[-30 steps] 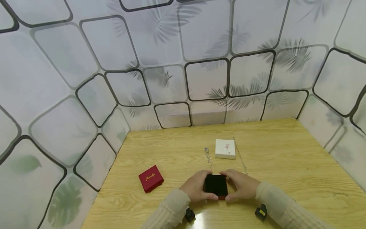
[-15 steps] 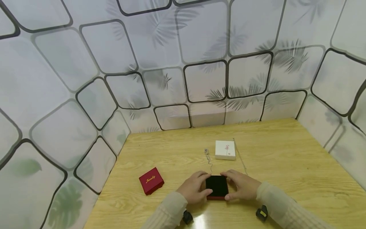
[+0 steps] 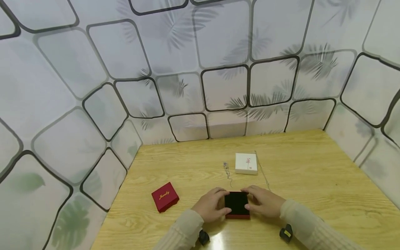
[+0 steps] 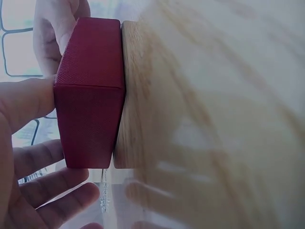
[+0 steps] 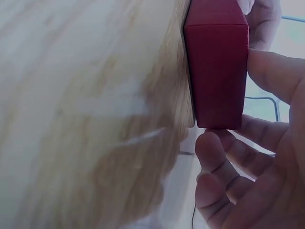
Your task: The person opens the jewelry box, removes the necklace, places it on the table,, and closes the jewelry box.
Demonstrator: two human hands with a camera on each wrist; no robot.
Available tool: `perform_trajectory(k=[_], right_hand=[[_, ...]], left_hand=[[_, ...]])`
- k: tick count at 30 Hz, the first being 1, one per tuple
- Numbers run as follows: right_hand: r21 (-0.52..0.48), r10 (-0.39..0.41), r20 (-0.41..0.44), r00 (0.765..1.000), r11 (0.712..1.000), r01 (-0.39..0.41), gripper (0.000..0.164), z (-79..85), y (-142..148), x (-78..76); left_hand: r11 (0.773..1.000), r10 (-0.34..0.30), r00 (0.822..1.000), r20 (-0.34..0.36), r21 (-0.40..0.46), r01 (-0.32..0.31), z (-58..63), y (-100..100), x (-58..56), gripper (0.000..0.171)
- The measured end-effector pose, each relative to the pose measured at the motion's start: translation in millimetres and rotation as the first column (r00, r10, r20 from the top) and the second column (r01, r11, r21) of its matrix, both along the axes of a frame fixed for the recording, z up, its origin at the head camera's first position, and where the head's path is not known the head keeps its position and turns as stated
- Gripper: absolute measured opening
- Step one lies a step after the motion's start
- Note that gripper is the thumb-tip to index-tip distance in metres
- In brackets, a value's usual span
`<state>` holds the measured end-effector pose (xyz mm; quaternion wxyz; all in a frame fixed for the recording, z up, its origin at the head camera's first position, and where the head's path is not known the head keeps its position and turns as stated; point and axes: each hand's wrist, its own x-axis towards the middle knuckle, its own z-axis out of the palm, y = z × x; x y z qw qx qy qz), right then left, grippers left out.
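A red jewelry box base (image 3: 238, 216) rests on the table with its black padded inside (image 3: 236, 203) facing up. My left hand (image 3: 210, 207) holds its left side, fingers at the far corner and thumb near the top edge. From the right, my right hand (image 3: 265, 203) holds the other side, its thumb at the right edge. In the left wrist view, the thumb touches the top edge of the red box (image 4: 90, 114) while the fingers spread beyond its far end. The right wrist view has curled fingertips around the far end of the box (image 5: 217, 76).
A red lid (image 3: 165, 197) with gold "Jewelry" lettering lies to the left. Behind the hands are a white box (image 3: 246, 163) with a pink flower, a bunched silver necklace (image 3: 226, 169) and a thin chain (image 3: 263, 171) along the white box's right side. Patterned fabric walls enclose the table.
My left thumb has drawn back left from the box's front edge, and my right thumb has shifted up from the front corner. More of the red front wall shows. Lid and necklaces stay put.
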<state>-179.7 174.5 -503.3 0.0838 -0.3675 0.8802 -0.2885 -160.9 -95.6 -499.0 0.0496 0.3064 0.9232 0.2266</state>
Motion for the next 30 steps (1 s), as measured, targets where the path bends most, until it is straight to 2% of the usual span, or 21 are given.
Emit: perform_trajectory(k=[9, 18, 24, 30], right_hand=[[-0.004, -0.01, 0.009, 1.0, 1.0, 0.01, 0.061, 0.5, 2, -1.2], [-0.007, -0.01, 0.083, 0.997, 1.0, 0.011, 0.095, -4.0, 6, -1.8], [-0.001, -0.004, 0.098, 0.995, 1.0, 0.004, 0.103, -3.2, 6, -0.4], [0.007, -0.008, 0.123, 0.992, 1.0, 0.007, 0.101, -0.5, 6, 3.5]], left_hand=[[1.0, 0.003, 1.0, 0.0, 0.0, -0.003, 1.9, 2, -1.5, 0.055], [0.999, 0.026, 1.0, 0.001, 0.023, -0.026, 6.7, 0, -1.4, 0.058], [0.998, 0.052, 0.999, -0.012, 0.021, -0.052, 10.6, -10, -2.2, 0.059], [0.993, 0.118, 0.993, -0.001, 0.005, -0.118, 10.1, -27, -2.1, 0.061]])
